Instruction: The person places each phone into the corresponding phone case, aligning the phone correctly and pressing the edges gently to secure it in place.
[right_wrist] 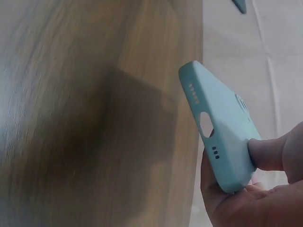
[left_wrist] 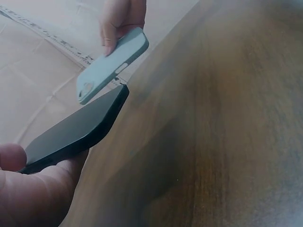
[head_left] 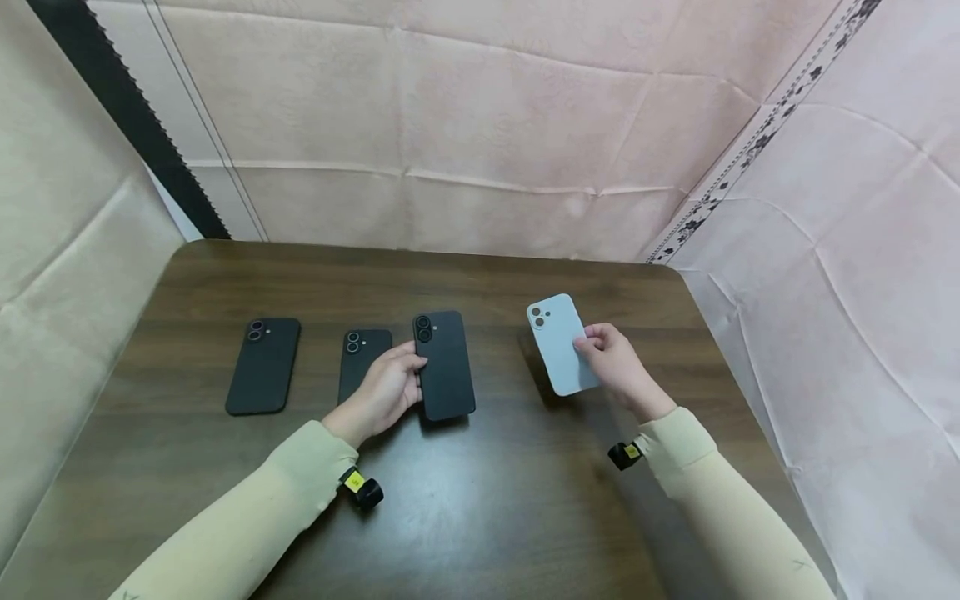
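Note:
My left hand (head_left: 386,387) grips a dark smartphone (head_left: 447,367) by its left edge, back and twin lenses facing up, held just above the table. Thumb and palm (left_wrist: 42,198) hold one end of it in the left wrist view. At the right, my right hand (head_left: 618,367) pinches a pale blue phone case (head_left: 558,346) by its right edge, raised and tilted over its shadow. The right wrist view shows the case's (right_wrist: 220,127) end, with a port cutout and small slots; the thumb presses its back. Another dark smartphone (head_left: 356,371) lies partly hidden behind my left hand.
A third dark smartphone (head_left: 264,367) lies at the left of the brown wooden table (head_left: 480,517). Pale creased cloth (head_left: 480,117) hangs behind the table and along both sides. Small black devices are strapped on both wrists (head_left: 363,490).

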`<state>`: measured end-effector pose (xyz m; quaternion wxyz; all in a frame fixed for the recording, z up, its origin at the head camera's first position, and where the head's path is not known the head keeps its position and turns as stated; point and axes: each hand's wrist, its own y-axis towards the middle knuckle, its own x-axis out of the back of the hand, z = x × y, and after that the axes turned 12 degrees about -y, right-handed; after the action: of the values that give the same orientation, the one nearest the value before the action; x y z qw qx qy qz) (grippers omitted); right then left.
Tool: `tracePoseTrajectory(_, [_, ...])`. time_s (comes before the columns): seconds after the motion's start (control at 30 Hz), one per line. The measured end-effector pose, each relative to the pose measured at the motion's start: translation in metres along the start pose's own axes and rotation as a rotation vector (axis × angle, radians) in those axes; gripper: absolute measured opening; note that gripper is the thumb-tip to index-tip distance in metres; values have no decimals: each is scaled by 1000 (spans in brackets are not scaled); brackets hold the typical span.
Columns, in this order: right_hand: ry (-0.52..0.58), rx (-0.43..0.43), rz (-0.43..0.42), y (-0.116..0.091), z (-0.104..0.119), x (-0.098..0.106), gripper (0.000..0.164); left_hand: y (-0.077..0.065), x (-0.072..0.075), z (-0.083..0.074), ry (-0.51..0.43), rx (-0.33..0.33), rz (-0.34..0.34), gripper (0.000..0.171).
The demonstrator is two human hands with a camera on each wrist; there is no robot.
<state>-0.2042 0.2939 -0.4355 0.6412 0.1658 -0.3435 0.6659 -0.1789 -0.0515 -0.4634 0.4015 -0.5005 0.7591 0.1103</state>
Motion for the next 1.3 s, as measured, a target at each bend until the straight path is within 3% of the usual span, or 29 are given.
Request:
tracePoseTrajectory(0.63, [218, 110, 137, -23, 54, -52, 26, -1, -4, 1, -11, -30, -17, 52])
tracePoseTrajectory(0.9, [244, 119, 183, -26, 60, -67, 28, 1, -7, 2, -17, -24, -15, 51])
tracePoseTrajectory(1.3, [193, 77, 143, -25, 59, -82, 24, 0, -9, 3, -28, -26, -2, 51])
